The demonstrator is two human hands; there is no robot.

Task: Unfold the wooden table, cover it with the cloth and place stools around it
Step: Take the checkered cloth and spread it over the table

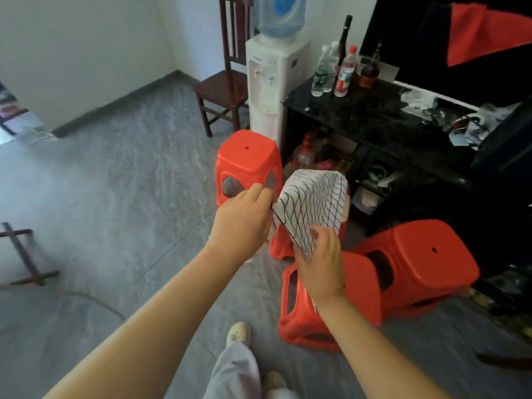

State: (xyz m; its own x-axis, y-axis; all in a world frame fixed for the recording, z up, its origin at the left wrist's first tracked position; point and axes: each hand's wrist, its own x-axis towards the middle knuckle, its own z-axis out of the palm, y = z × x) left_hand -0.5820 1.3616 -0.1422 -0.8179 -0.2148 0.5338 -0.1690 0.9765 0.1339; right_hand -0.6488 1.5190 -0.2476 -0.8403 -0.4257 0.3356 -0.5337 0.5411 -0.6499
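A folded white cloth [312, 203] with a black grid pattern is held up between both hands. My left hand [244, 223] pinches its left edge and my right hand [319, 263] grips its lower corner. Several red plastic stools stand on the grey floor: one [247, 159] behind my left hand, one [331, 306] under my right hand, one [426, 263] to the right, and another partly hidden behind the cloth. At the left edge, a dark metal leg frame [27, 254] rests on the floor; the wooden table top is not in view.
A white water dispenser [273, 82] and a dark wooden chair [224, 87] stand at the back. A black cabinet [374, 125] with bottles and clutter runs along the right. Grey floor [115, 197] lies on the left. My feet show below.
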